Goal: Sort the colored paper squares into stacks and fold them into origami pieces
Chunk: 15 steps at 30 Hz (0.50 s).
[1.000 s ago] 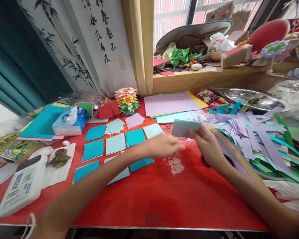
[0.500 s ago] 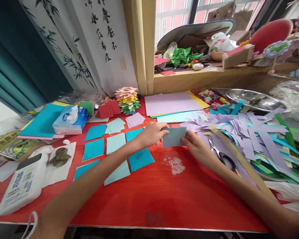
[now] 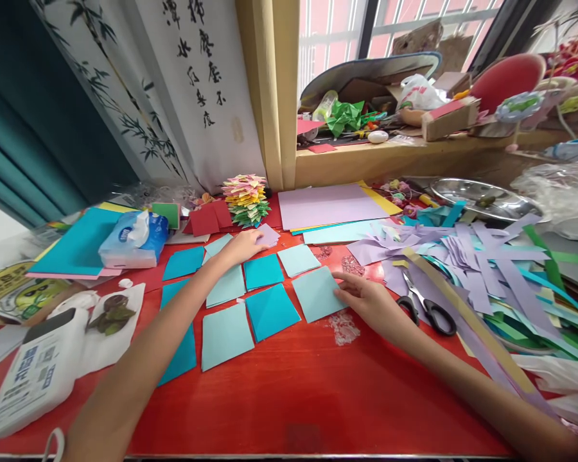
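Note:
My left hand (image 3: 243,247) reaches across the table to a small stack of lilac paper squares (image 3: 270,237). Its fingers are closed at the stack's left edge and cover part of it. My right hand (image 3: 368,300) touches the right edge of a light blue paper square (image 3: 320,294), which lies flat on the table. The fingers of this hand are stretched out and slightly apart. Bright blue squares (image 3: 273,312) and more light blue squares (image 3: 227,337) lie in rows to the left, partly hidden by my left forearm. A further light blue square (image 3: 298,259) lies just behind the one I touch.
Scissors (image 3: 426,305) and a heap of paper strips (image 3: 491,256) lie at the right. Clear scraps (image 3: 344,328) sit near my right hand. Behind are large lilac sheets (image 3: 330,205) and a folded paper stack (image 3: 246,200). A tissue pack (image 3: 133,239) stands left on the red table (image 3: 250,410).
The light blue piece held up between both hands now lies flat on the table. My left hand has moved left to the lilac squares; my right hand has lowered slightly.

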Tool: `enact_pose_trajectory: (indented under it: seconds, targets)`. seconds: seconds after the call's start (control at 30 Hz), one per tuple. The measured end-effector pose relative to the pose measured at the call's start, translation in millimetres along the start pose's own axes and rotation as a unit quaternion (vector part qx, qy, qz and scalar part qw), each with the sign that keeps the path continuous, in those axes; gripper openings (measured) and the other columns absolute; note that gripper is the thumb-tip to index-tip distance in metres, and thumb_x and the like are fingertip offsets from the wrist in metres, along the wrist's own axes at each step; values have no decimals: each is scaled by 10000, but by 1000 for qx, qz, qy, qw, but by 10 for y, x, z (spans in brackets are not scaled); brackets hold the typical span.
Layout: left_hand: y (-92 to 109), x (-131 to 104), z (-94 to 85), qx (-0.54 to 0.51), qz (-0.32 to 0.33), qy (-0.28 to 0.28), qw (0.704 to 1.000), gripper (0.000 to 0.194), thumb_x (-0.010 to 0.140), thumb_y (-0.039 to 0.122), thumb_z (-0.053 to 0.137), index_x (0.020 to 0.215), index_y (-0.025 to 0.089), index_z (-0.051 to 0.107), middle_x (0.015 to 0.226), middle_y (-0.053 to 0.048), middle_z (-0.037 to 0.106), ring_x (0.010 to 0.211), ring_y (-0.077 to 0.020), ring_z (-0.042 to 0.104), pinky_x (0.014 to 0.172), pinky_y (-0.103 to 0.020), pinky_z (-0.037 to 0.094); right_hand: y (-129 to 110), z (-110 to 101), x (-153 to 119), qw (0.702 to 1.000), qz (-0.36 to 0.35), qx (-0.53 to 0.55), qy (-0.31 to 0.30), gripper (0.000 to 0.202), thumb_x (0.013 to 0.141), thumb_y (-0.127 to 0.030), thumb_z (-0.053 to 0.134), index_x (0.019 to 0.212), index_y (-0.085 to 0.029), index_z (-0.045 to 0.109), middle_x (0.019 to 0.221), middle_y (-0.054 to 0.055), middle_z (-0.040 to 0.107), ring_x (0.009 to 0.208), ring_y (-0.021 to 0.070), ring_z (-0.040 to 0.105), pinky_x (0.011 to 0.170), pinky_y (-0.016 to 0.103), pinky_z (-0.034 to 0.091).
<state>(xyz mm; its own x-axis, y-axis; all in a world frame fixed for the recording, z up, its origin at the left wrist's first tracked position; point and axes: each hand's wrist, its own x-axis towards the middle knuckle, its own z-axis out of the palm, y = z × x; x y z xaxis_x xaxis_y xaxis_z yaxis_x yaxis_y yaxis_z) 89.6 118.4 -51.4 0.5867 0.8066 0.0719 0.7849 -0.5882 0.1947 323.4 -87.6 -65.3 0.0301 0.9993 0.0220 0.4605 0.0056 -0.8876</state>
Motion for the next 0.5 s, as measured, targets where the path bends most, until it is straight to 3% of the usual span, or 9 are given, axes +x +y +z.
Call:
enact_pose_trajectory:
  seconds: [0.13,0.27,0.33,0.43,0.5]
  targets:
    - [-57,-35,13,-5,8,-13,1000,508,792,515,466,1168,184,547,1215,-90,570,1065,-259,543,844,-286,410,-42,54,-28,996,-11,-86,27,315,813,-272,468,1115,-208,531,933,72,650,832,211,619,723,360,494]
    - [-73,-46,-72,-13,27,-30,999,422,816,470,441,1110,208,590,1147,-65,617,999,-233,575,789,-258,414,-74,27,-29,969,-70,-218,88,290,824,-308,465,1081,-197,542,1036,113,605,977,269,560,783,411,456]
    - [-92,-40,-105,-18,36,-41,998,382,841,440,402,1076,228,614,1089,-41,648,930,-210,601,750,-239,414,-136,-26,30,960,-85,-245,104,265,828,-301,458,1056,-208,555,1050,109,604,957,269,564,766,409,451]
    - [-121,-40,-112,-17,31,-42,998,393,880,387,331,1163,250,566,1045,-40,665,884,-206,617,716,-237,412,-291,-104,273,971,-57,-221,70,220,832,-305,453,974,-224,601,964,77,649,776,219,603,665,360,460]
    - [-127,-60,-97,7,18,-22,1000,431,890,326,318,1298,246,433,1071,-69,651,900,-226,617,708,-252,413,-389,-107,554,982,-56,-180,30,171,814,-289,483,860,-220,632,917,65,667,772,210,605,673,348,460]
